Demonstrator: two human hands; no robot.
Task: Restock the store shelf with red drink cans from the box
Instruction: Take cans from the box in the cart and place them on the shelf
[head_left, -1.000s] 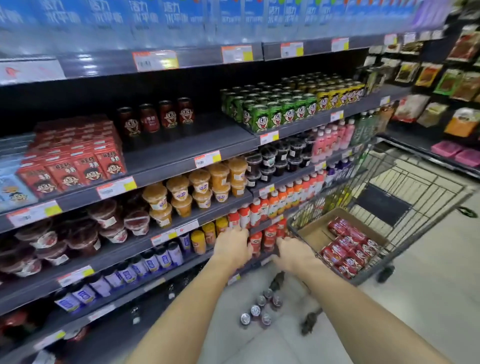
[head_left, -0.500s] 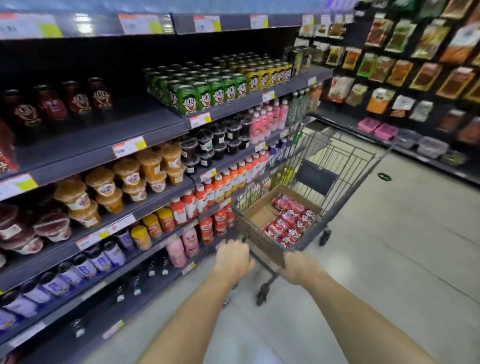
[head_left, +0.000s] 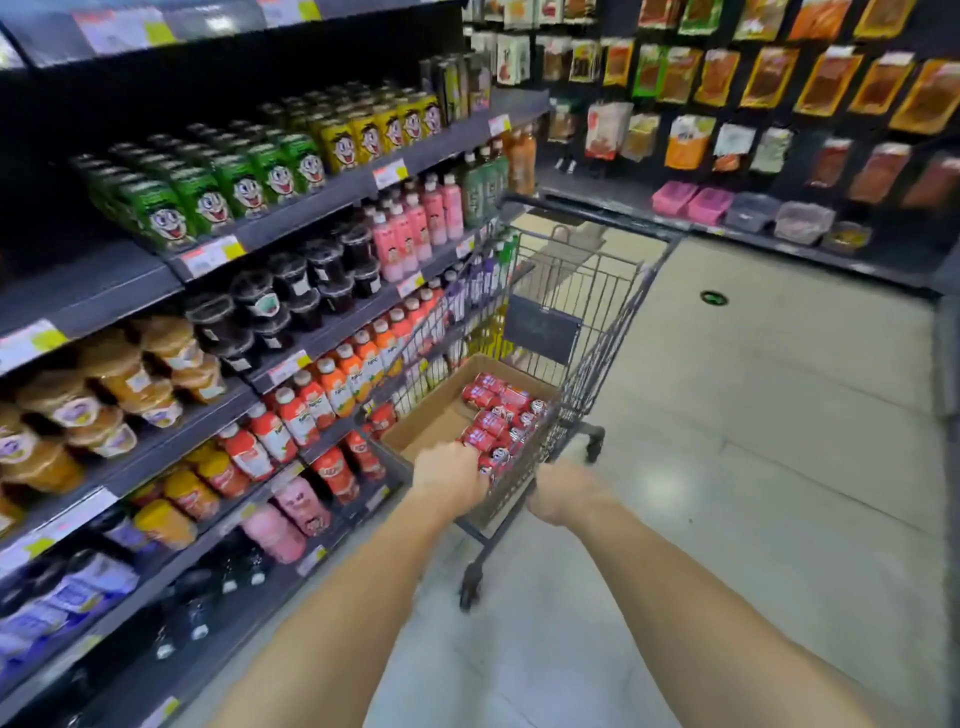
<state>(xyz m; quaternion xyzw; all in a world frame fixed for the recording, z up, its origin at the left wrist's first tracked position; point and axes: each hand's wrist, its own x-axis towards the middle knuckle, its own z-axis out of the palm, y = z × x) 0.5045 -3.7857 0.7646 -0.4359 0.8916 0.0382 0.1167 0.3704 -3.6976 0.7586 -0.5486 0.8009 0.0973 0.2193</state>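
A grey wire shopping cart (head_left: 613, 312) stands in the aisle ahead of me. Inside it lies an open cardboard box (head_left: 431, 426) with several red drink cans (head_left: 498, 415) lying along its right side. My left hand (head_left: 449, 475) grips the near rim of the cart on the left. My right hand (head_left: 566, 491) grips the same rim on the right. The store shelf (head_left: 322, 202) runs along the left, filled with green and yellow cans, pink bottles, dark cups and orange bottles.
A second dark shelf (head_left: 779, 244) with hanging snack packets and small pink and grey tubs crosses the far right. The pale tiled floor (head_left: 779, 441) lies open to the right of the cart. Low shelves on the left hold pink and blue bottles.
The cart has rolled forward along the aisle with both hands on its rim. The view has swung right, and the red cans on the upper shelf have left view.
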